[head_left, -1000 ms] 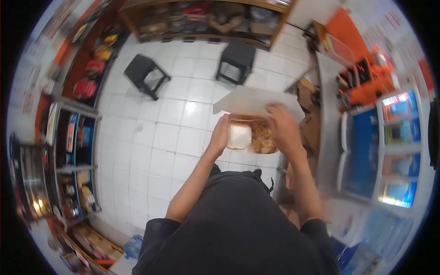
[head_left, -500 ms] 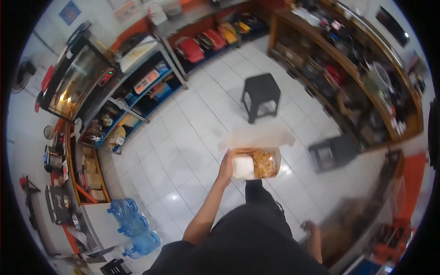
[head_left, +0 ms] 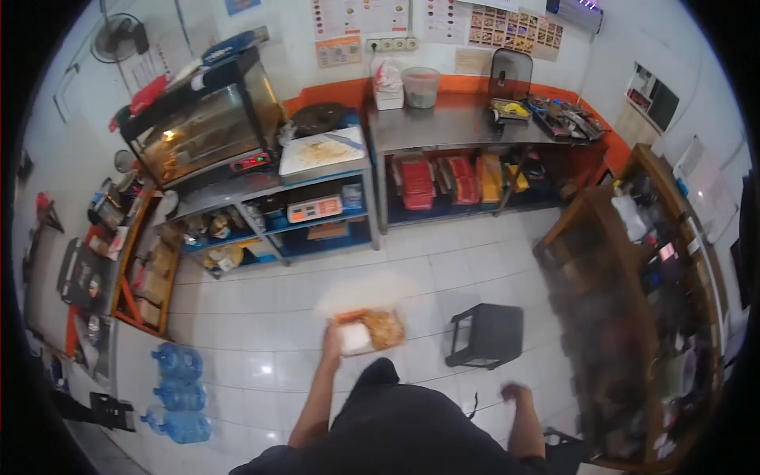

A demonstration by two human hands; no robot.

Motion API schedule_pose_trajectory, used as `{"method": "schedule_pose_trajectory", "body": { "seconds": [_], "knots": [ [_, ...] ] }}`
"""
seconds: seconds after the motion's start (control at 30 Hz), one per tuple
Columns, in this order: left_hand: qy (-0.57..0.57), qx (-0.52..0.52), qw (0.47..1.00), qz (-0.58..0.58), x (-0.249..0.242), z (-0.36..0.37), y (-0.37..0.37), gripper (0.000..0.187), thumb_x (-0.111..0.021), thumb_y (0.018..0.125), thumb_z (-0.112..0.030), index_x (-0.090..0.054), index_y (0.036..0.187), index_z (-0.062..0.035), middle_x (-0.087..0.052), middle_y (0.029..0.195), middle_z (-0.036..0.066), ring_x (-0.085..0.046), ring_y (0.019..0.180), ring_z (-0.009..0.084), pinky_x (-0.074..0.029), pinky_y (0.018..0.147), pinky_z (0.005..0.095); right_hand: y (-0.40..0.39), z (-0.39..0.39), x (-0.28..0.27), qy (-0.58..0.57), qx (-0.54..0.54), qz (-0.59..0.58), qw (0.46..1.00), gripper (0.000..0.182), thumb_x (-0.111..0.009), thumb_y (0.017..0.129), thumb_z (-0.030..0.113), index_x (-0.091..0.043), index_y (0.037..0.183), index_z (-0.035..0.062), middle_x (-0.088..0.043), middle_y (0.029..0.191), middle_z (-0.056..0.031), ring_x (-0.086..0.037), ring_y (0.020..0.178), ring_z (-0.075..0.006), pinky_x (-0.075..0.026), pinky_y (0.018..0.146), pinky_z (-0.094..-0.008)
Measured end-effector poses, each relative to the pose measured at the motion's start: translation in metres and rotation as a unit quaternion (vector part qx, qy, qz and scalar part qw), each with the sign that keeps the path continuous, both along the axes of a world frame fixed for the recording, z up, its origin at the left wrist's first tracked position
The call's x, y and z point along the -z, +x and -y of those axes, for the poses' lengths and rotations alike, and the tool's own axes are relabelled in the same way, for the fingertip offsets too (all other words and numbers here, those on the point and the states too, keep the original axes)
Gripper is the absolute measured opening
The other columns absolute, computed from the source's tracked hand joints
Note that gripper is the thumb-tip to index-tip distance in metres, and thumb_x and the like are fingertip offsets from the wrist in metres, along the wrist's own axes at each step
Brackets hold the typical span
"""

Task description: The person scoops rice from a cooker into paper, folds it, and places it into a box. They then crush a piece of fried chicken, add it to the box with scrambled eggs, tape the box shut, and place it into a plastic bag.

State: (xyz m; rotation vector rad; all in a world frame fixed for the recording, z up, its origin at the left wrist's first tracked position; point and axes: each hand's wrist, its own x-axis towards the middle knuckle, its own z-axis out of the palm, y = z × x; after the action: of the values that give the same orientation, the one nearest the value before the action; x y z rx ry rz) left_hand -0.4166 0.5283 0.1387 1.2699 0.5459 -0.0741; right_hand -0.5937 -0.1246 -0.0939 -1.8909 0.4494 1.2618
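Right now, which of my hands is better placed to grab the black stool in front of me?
Your right hand, I'd say: it looks empty and is nearer the black stool, while your left hand holds the open food box.

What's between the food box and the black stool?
Only white floor tiles show between the food box and the stool, in the head view. The left hand grips the box's far side, away from the stool.
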Motion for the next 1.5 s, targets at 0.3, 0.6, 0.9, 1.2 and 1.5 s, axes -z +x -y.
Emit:
{"method": "schedule_pose_trajectory", "body": {
  "seconds": [0.3, 0.6, 0.9, 1.2, 1.5],
  "knots": [
    [-0.016, -0.069, 0.997, 0.022, 0.056, 0.054, 0.320, 0.069, -0.034, 0.105, -0.056, -0.047, 0.139, 0.0021, -0.062, 0.125, 0.014, -0.063, 0.112, 0.0225, -0.051, 0.095, 0.0358, 0.548, -0.220, -0.218, 0.275, 0.140, 0.242, 0.920, 0.055, -0.062, 0.098, 0.039, -0.047, 0.138, 0.0039, -0.064, 0.122, -0.0148, -0.065, 0.109, -0.0280, -0.055, 0.092, -0.0456],
    [-0.061, 0.229, 0.970, 0.053, -0.007, 0.177, 0.656, 0.066, -0.023, 0.106, -0.057, -0.047, 0.145, -0.0093, -0.060, 0.135, 0.009, -0.063, 0.113, 0.0191, -0.052, 0.095, 0.0358, 0.787, -0.219, -0.241, 0.482, 0.270, 0.230, 0.801, 0.046, -0.058, 0.099, 0.036, -0.058, 0.127, -0.0010, -0.066, 0.124, -0.0148, -0.065, 0.114, -0.0278, -0.049, 0.103, -0.0510],
    [0.554, -0.191, 0.767, 0.263, -0.114, -0.247, 0.829, 0.033, -0.050, 0.101, -0.032, -0.066, 0.105, -0.0043, -0.068, 0.103, 0.009, -0.064, 0.103, 0.0200, -0.051, 0.089, 0.0382, 1.086, -0.152, -0.186, 0.536, 0.348, 0.173, 0.750, 0.046, -0.058, 0.099, 0.034, -0.053, 0.134, 0.0056, -0.064, 0.128, -0.0126, -0.064, 0.112, -0.0276, -0.054, 0.094, -0.0456],
    [0.721, -0.314, 0.574, -0.228, -0.399, -0.690, 0.798, 0.044, -0.047, 0.102, -0.038, -0.061, 0.123, -0.0019, -0.061, 0.120, 0.021, -0.056, 0.113, 0.0292, -0.042, 0.098, 0.0402, 1.233, -0.246, -0.187, 0.490, 0.410, 0.292, 0.712, 0.041, -0.054, 0.102, 0.037, -0.057, 0.127, 0.0045, -0.068, 0.109, -0.0099, -0.066, 0.092, -0.0220, -0.053, 0.086, -0.0412],
    [0.479, -0.416, 0.753, 0.177, -0.372, -0.743, 0.829, 0.053, -0.057, 0.100, -0.032, -0.049, 0.147, -0.0084, -0.053, 0.144, 0.015, -0.052, 0.129, 0.0287, -0.041, 0.107, 0.0399, 1.270, -0.204, -0.178, 0.169, 0.455, 0.284, 0.827, 0.044, -0.065, 0.095, 0.025, -0.051, 0.122, -0.0059, -0.061, 0.096, -0.0123, -0.063, 0.073, -0.0196, -0.055, 0.062, -0.0302]
  ]
}}
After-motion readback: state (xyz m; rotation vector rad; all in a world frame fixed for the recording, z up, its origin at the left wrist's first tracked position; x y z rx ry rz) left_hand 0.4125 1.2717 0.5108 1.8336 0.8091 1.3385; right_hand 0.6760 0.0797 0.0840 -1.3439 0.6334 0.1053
